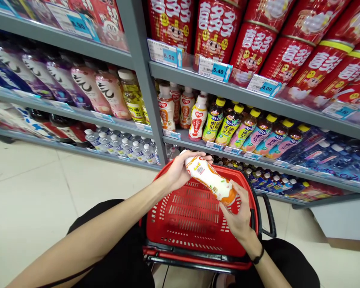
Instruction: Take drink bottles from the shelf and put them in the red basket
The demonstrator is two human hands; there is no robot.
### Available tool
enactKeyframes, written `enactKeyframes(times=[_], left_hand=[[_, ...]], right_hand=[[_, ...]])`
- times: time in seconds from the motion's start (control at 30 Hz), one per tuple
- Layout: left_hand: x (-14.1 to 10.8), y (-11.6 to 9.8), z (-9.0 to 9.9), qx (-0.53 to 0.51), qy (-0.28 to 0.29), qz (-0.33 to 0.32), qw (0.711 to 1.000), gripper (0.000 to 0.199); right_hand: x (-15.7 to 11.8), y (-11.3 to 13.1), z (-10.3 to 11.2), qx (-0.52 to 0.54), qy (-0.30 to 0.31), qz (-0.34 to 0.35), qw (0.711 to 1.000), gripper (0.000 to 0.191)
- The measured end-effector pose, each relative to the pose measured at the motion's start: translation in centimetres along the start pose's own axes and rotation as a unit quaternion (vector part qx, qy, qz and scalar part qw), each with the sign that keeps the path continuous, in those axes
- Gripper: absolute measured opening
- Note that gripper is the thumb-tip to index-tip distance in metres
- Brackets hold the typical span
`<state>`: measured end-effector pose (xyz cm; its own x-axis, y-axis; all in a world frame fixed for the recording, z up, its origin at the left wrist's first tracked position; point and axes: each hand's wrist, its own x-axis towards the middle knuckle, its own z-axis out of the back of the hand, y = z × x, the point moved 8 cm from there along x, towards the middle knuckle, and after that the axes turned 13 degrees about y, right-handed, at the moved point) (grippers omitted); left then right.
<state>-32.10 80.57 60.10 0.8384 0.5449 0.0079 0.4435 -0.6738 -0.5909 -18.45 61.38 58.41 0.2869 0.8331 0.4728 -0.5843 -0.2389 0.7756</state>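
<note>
A white and orange bottle is held tilted over a red basket, its cap end at the upper left. My left hand grips the neck end, fingers wrapped behind it. Around the orange base close the fingers of my right hand, which has a dark band at the wrist. Below the bottle the basket's slotted floor shows.
Grey shelves ahead carry red cans, yellow-capped bottles, white and red bottles and pink bottles. The basket's black handle sticks out at right. Pale floor tiles lie at left.
</note>
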Motion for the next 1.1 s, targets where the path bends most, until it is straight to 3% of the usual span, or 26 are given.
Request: enactKeyframes(times=[0.1, 0.2, 0.27, 0.43, 0.57, 0.7, 0.9, 1.1], left_hand=[[0.0, -0.3, 0.0, 0.009, 0.008, -0.007, 1.000, 0.026], [-0.1, -0.8, -0.3, 0.025, 0.029, -0.016, 0.999, 0.031], [-0.1, -1.2, -0.6, 0.034, 0.036, -0.023, 0.999, 0.033], [-0.2, -1.7, -1.3, 0.040, 0.056, -0.031, 0.997, 0.035], [-0.3, -1.5, -1.7, 0.048, 0.077, -0.025, 0.996, 0.035], [-0.3, -1.0, -2.2, 0.036, 0.104, -0.012, 0.994, 0.036], [-0.1, -0.7, -2.1, 0.072, 0.105, -0.008, 0.992, 0.030], [0.2, -0.5, -1.2, 0.099, 0.079, -0.009, 0.992, 0.032]], right_hand=[[0.0, -0.7, -1.0, 0.065, 0.003, -0.078, 0.995, 0.068], [-0.1, -1.4, -2.7, 0.219, 0.024, -0.166, 0.961, 0.083], [-0.2, -1.6, -4.0, 0.327, 0.056, -0.207, 0.920, 0.080], [-0.7, -1.4, -6.4, 0.497, 0.146, -0.267, 0.813, 0.044], [-1.5, -0.8, -7.9, 0.562, 0.221, -0.323, 0.728, 0.058], [-3.0, -0.9, -9.2, 0.607, 0.257, -0.369, 0.655, 0.077], [-4.1, -2.7, -9.5, 0.648, 0.217, -0.359, 0.636, 0.069], [-4.2, -0.5, -9.7, 0.650, 0.323, -0.306, 0.616, 0.086]])
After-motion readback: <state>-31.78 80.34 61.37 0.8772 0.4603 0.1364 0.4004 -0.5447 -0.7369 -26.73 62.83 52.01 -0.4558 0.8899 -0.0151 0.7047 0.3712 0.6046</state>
